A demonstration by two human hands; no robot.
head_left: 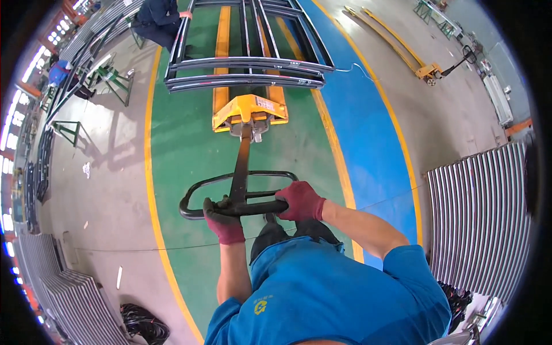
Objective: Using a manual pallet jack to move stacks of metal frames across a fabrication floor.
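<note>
A yellow pallet jack (244, 108) stands ahead of me, its black looped handle (260, 208) tilted back toward my waist. My left hand (225, 223), in a maroon and black glove, is closed on the near bar of the handle, beside the shaft. At the right end of the same bar, my right hand (302, 201) is wrapped round it in a matching glove. Stacked black and silver metal frames (247, 62) lie across the jack's yellow forks (222, 34).
A person in dark clothes (158, 20) crouches at the frames' left side; another in blue (60, 72) is farther left. A second pallet jack (428, 70) stands at far right. Stacked metal profiles (480, 218) flank the right; more profiles (77, 305) and a black coil (144, 323) lie left.
</note>
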